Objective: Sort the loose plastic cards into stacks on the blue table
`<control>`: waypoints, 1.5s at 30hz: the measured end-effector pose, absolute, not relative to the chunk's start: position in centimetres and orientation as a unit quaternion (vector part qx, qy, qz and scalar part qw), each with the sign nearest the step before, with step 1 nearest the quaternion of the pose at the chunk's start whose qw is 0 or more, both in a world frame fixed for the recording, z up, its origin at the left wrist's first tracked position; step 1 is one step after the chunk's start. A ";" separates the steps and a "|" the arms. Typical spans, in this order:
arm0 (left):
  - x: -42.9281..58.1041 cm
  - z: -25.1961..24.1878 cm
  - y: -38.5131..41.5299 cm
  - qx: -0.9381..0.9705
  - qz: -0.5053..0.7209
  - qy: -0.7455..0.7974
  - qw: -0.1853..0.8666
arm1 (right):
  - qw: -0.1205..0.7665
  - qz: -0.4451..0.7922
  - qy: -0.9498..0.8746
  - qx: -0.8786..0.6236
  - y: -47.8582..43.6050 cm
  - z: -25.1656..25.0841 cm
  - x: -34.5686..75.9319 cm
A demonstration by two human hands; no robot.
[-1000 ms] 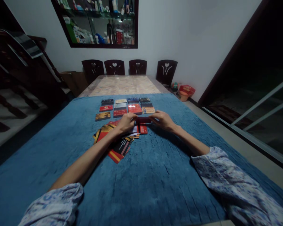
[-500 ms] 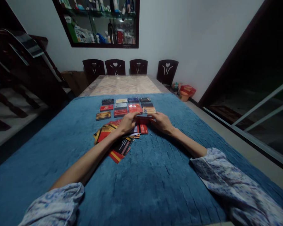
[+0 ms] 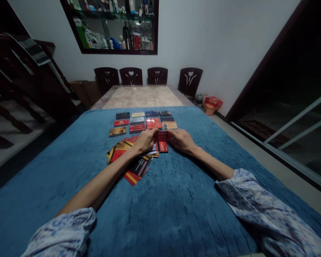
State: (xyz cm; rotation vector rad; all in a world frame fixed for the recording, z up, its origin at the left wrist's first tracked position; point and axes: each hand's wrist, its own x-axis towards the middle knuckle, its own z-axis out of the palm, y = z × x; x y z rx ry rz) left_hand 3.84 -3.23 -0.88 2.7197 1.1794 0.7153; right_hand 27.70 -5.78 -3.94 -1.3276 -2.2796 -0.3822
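My left hand (image 3: 146, 140) and my right hand (image 3: 181, 140) meet over a dark red card (image 3: 163, 136), each pinching one end of it just above the blue cloth (image 3: 176, 200). Under and left of my left hand lies a loose pile of cards (image 3: 128, 160), red, black and gold, overlapping. Just beyond my hands several cards are laid flat in neat rows (image 3: 144, 121), red, grey, dark and tan ones.
The blue cloth covers the near part of a long table; its bare marble top (image 3: 139, 96) shows beyond. Several dark chairs (image 3: 156, 75) stand at the far end under a glass wall cabinet (image 3: 115, 25). A staircase rises at left, a sliding door at right.
Both hands have drawn slightly closer together and a little toward me with the dark red card between them. The rows and the pile have not moved.
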 end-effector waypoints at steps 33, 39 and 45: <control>3.4 -0.9 -2.6 0.904 0.226 0.355 0.074 | 0.198 -0.132 -0.853 -0.464 -5.5 -3.5 28.4; 3.3 0.1 -3.1 0.900 0.192 0.386 0.060 | 0.189 -0.132 -0.858 -0.458 -5.6 -3.1 28.3; 3.1 1.1 -3.5 0.900 0.153 0.405 0.046 | 0.179 -0.132 -0.860 -0.459 -5.3 -2.9 28.1</control>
